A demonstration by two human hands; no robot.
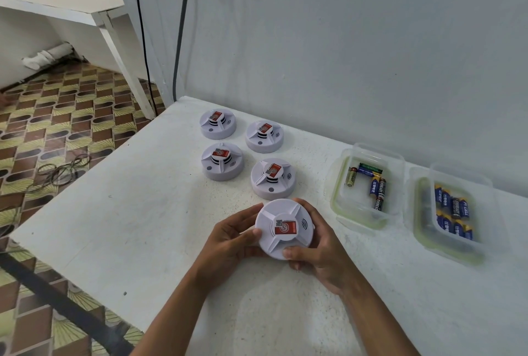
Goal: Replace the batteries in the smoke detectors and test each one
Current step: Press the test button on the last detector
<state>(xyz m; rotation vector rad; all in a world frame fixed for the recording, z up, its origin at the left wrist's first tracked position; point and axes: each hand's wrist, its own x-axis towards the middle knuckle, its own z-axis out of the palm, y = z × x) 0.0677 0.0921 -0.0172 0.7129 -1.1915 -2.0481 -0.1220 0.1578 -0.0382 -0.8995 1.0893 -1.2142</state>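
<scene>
Holding the round white plastic smoke detector with the red label (285, 228) takes both hands: the left hand (232, 240) wraps the left rim, thumb lying across the top face, and the right hand (320, 247) cups the right rim, thumb pressed at the near edge. The unit is lifted just above the white tabletop (143, 212), in its middle, face up. Whether its back cover is on or off cannot be told from this view.

Risks from this position:

- A twist applied while the grip bears only on the smooth rim may let the housing slip and drop onto the tabletop.
- Forcing the base the wrong way could strain the locking tabs; the direction marks are not visible.

Four matching white round detectors (218, 124) (265, 136) (222, 162) (273, 179) stand in two rows toward the far left corner, the nearest just beyond the held unit. A sweeping wrist could knock it.

Two clear plastic tubs with green-tinted rims sit along the right part of the far edge. The nearer-left tub (337, 201) holds a loose mix of batteries (377, 187); the right tub (417, 212) holds mostly blue batteries (454, 212). Which tub holds spent cells is not shown, so drawing from the wrong one would fit a flat battery, and the test would fail.
</scene>
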